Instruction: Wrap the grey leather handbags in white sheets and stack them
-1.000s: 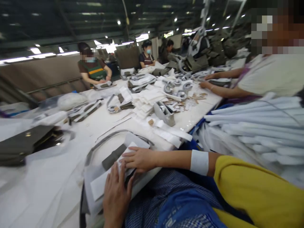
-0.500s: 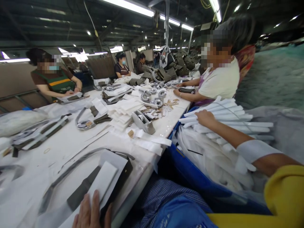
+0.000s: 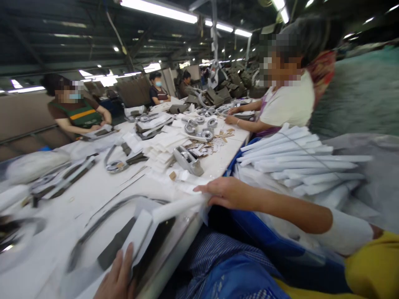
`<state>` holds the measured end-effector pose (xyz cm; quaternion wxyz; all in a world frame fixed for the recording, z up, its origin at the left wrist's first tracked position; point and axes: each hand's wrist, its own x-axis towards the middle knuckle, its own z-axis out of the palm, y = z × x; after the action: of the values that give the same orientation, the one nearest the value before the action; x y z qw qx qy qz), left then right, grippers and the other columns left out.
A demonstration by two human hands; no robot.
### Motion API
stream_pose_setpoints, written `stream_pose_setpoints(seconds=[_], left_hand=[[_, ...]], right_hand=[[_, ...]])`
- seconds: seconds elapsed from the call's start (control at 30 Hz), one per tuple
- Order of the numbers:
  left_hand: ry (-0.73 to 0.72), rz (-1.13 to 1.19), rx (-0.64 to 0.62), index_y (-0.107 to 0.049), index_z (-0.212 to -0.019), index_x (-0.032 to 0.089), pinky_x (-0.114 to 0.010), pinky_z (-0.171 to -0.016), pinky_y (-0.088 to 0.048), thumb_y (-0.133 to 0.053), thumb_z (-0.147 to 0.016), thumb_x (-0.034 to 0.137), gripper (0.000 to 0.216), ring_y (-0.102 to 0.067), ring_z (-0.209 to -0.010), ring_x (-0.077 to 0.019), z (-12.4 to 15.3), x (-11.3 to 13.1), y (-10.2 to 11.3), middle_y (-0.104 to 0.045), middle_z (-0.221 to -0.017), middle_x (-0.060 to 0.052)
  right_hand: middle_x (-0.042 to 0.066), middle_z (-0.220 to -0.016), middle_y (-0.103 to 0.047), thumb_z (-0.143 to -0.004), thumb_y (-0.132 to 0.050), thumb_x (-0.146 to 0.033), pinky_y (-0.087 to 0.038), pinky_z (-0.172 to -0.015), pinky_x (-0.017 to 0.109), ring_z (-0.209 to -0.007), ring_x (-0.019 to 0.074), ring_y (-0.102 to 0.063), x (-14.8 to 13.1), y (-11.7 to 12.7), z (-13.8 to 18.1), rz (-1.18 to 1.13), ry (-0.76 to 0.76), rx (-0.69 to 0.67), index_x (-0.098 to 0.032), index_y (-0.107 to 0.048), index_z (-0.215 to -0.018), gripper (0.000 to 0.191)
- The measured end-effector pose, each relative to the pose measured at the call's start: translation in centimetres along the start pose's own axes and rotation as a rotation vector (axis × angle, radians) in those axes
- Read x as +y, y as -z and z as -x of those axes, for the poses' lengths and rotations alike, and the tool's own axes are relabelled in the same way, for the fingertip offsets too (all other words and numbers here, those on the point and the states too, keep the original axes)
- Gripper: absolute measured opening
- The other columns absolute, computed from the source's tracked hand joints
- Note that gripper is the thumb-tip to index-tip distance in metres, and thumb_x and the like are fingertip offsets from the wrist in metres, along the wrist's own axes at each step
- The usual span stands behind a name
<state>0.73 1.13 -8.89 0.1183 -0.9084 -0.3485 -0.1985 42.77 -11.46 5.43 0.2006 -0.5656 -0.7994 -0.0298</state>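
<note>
My right hand [image 3: 230, 193] reaches over the table's edge with its fingers closed on the end of a white foam strip [image 3: 174, 208]. The strip's other end lies over a flat stack on the table. In that stack are a dark grey-green fabric piece [image 3: 116, 245], a thin white sheet [image 3: 144, 251] and a white rectangular pad [image 3: 139, 232]. My left hand [image 3: 116, 276] rests on the near end of this stack, its fingers stretched along the white material, the thumb side partly hidden. Around the stack's far side curves a grey strap [image 3: 90, 232].
Bundled white foam strips [image 3: 299, 162] lie at right in a blue bin [image 3: 249, 232]. On the table [image 3: 102, 195] are a silver tape dispenser [image 3: 188, 161], rolled grey straps [image 3: 207, 133] and a pile of white pads [image 3: 162, 149]. Co-workers stand or sit around it.
My right hand has moved left from the bundle to the table, bringing a white foam strip over the stack. My left hand stays on the stack; the view has shifted slightly.
</note>
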Motion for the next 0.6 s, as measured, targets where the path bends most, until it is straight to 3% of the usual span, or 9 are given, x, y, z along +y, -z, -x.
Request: stream_pose_setpoints(seconds=[0.1, 0.2, 0.4, 0.5, 0.6], left_hand=[[0.133, -0.027, -0.190, -0.027, -0.155, 0.028, -0.036, -0.084, -0.058, -0.042, -0.096, 0.020, 0.062, -0.068, -0.111, -0.0252, -1.2, 0.7, 3.8, -0.058, -0.142, -0.010], [0.166, 0.004, -0.344, -0.036, -0.152, 0.024, -0.035, -0.084, -0.058, -0.048, -0.094, 0.020, 0.059, -0.067, -0.115, -0.0259, -2.7, 1.0, 5.7, -0.057, -0.143, -0.010], [0.171, 0.069, -0.350, -0.035, -0.152, 0.026, -0.033, -0.089, -0.056, -0.055, -0.091, 0.022, 0.064, -0.066, -0.116, -0.0254, -3.5, 0.8, 6.9, -0.056, -0.143, -0.009], [0.181, 0.109, -0.441, -0.034, -0.152, 0.022, -0.037, -0.095, -0.054, -0.054, -0.091, 0.026, 0.065, -0.065, -0.119, -0.0268, -4.0, 0.7, 8.3, -0.054, -0.145, -0.012], [0.189, 0.186, -0.542, -0.032, -0.153, 0.018, -0.038, -0.103, -0.048, -0.058, -0.087, 0.029, 0.072, -0.057, -0.129, -0.0278, -4.6, 0.8, 9.6, -0.047, -0.150, -0.014]], right_hand=[[0.005, -0.098, -0.074, -0.099, -0.053, -0.029, -0.048, -0.083, 0.030, -0.087, 0.0184, -0.066, -5.5, -4.9, -1.6, -0.085, 0.298, -0.034, -0.020, -0.062, -0.122, 0.027], [0.007, -0.097, -0.074, -0.099, -0.048, -0.020, -0.046, -0.085, 0.034, -0.089, 0.0192, -0.063, -9.2, -10.1, -3.2, -0.103, 0.490, 0.065, -0.019, -0.067, -0.107, 0.020], [0.007, -0.101, -0.072, -0.100, -0.048, -0.023, -0.044, -0.073, 0.035, -0.085, 0.0207, -0.060, -13.9, -17.0, -6.8, -0.078, 0.456, 0.247, -0.019, -0.066, -0.107, 0.020], [0.007, -0.098, -0.072, -0.101, -0.046, -0.022, -0.045, -0.066, 0.034, -0.079, 0.0195, -0.060, -14.6, -18.9, -7.9, -0.082, 0.399, 0.297, -0.019, -0.067, -0.106, 0.022], [0.007, -0.100, -0.073, -0.100, -0.047, -0.019, -0.051, -0.070, 0.032, -0.080, 0.0188, -0.064, -14.7, -20.5, -8.3, -0.140, 0.382, 0.384, -0.019, -0.068, -0.107, 0.023]])
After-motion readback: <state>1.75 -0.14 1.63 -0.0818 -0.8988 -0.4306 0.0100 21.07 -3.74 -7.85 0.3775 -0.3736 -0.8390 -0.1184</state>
